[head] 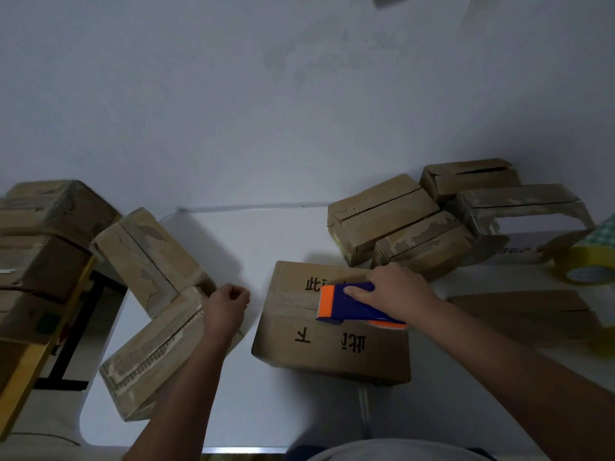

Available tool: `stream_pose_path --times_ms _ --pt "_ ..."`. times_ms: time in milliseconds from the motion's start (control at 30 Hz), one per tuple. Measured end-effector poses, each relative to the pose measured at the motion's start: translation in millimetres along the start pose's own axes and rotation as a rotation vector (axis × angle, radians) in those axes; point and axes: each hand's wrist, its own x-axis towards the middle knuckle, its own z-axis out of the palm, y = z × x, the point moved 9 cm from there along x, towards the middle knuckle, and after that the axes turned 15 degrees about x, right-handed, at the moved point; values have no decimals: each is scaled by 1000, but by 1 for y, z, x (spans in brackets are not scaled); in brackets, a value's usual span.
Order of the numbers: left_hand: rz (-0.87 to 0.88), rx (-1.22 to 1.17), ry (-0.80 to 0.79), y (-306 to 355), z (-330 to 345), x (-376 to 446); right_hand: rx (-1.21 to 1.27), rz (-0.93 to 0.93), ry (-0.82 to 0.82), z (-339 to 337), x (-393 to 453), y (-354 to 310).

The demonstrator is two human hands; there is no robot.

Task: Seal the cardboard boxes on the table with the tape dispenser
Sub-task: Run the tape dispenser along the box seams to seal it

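Right hand (397,291) has its fingers wrapped over the top of the blue and orange tape dispenser (351,304), thumb lying along the near side, so it's a proper grip, and the dispenser's orange front end sits right on the centre seam of the cardboard box (327,324) with black printed characters on its flaps. That box sits around the middle of the white table (266,237), a bit toward the near edge. A strip of tape looks to be laid along the seam to the left of the dispenser, though it's kinda hard to make out. Left hand (228,306) is curled into a loose fist with nothing in it, hovering just off the box's left side and not touching it. Under that forearm lies a worn box (153,357) near the table's left edge, with another worn box (149,257) leaning just behind it. Toward the far right corner there's a cluster of boxes (429,214), some with flaps visibly open, packed close together. A yellow tape roll (584,266) sits at the right edge. Off the left edge, more boxes are piled up in a stack (40,247).
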Motion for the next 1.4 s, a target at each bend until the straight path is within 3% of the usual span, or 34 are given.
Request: stream_pose_path --times_ms 133,333,500,633,700,800,867,1100,1400 --pt "14 135 -47 3 14 3 -14 14 -2 2 2 -1" --pt "-126 -96 -301 -9 58 -4 -29 40 -7 3 2 1" --pt "-106 -5 -340 -12 63 1 -16 42 -2 4 3 -1" --pt "-121 10 -475 -14 72 3 -29 54 -17 4 2 -3" --pt "-65 89 -431 -7 66 6 -49 55 -19 5 3 -4" --pt "55 194 -182 17 37 2 -49 58 -22 6 5 -3" --pt "105 214 -101 28 26 -12 -50 60 -22 6 7 -3" --pt "77 239 -254 28 54 -43 -70 66 -28 7 8 -4" --pt "138 194 -210 31 51 -17 -8 146 -192 9 12 -6"
